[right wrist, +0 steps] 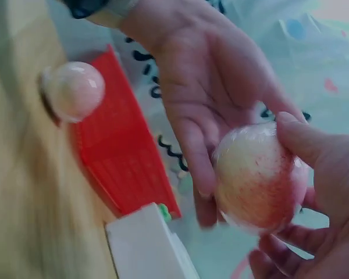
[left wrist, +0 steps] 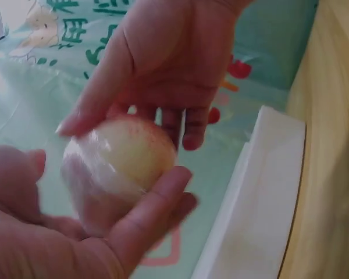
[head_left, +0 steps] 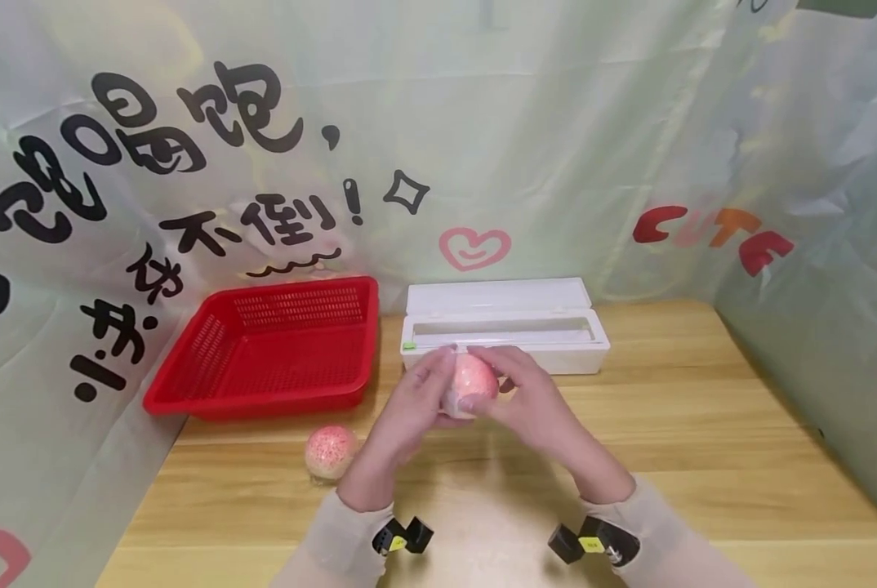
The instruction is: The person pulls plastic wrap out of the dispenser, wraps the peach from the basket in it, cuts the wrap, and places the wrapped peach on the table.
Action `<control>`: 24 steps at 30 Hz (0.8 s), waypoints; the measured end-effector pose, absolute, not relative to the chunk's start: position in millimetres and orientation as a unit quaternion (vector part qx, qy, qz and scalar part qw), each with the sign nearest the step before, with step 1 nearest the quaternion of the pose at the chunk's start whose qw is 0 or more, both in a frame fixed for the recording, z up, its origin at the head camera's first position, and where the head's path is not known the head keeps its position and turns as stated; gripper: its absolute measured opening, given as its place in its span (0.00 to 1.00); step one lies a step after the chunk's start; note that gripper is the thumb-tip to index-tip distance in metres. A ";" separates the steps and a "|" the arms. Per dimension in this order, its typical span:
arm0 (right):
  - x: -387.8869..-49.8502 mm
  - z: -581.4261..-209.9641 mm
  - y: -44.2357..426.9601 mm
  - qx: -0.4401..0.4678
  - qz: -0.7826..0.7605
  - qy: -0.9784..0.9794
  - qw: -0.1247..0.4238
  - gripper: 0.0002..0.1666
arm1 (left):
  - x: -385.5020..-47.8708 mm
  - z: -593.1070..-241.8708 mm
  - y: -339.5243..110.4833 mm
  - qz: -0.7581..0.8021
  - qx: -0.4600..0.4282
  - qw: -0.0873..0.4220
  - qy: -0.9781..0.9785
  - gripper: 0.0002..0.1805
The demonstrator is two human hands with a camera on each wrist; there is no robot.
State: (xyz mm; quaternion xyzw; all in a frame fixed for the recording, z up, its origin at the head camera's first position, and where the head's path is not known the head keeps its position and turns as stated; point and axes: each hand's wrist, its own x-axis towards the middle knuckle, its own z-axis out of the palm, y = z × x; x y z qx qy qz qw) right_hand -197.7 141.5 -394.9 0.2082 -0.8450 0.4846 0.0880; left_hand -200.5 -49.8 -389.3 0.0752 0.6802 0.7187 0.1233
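Note:
A pink and cream peach point(head_left: 475, 376) in clear plastic film is held between both hands above the table. My left hand point(head_left: 414, 402) cradles it from the left; in the left wrist view, its fingers point(left wrist: 154, 212) curve along the underside of the peach point(left wrist: 134, 148). From the other side my right hand point(head_left: 534, 400) grips it, and in the right wrist view the right thumb point(right wrist: 305, 136) lies on top of the peach point(right wrist: 259, 180) with the fingers underneath. Shiny, wrinkled film covers its surface. Another wrapped peach point(head_left: 331, 452) sits on the table beside my left forearm.
Behind the hands stands a long white box point(head_left: 505, 359), its lid raised, with a slot along the top. A red plastic basket point(head_left: 262, 404) is at the back left. The wooden table point(head_left: 703, 408) meets printed cloth walls point(head_left: 556, 163) at the back and sides.

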 end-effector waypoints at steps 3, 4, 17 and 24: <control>-194.5 -394.1 138.6 0.217 0.448 -0.863 0.089 0.47 | -202.3 -392.8 -46.7 0.694 0.078 0.112 0.707 0.31; -193.7 -393.3 138.4 0.218 0.449 -0.863 0.083 0.50 | -202.8 -393.9 -46.0 0.696 0.073 0.108 0.706 0.32; -193.0 -395.4 140.4 0.241 0.431 -0.861 0.119 0.54 | -203.2 -393.0 -48.3 0.719 0.055 0.106 0.684 0.32; -191.6 -396.1 141.8 0.252 0.422 -0.861 0.127 0.57 | -201.8 -396.9 -39.3 0.765 0.061 0.128 0.628 0.31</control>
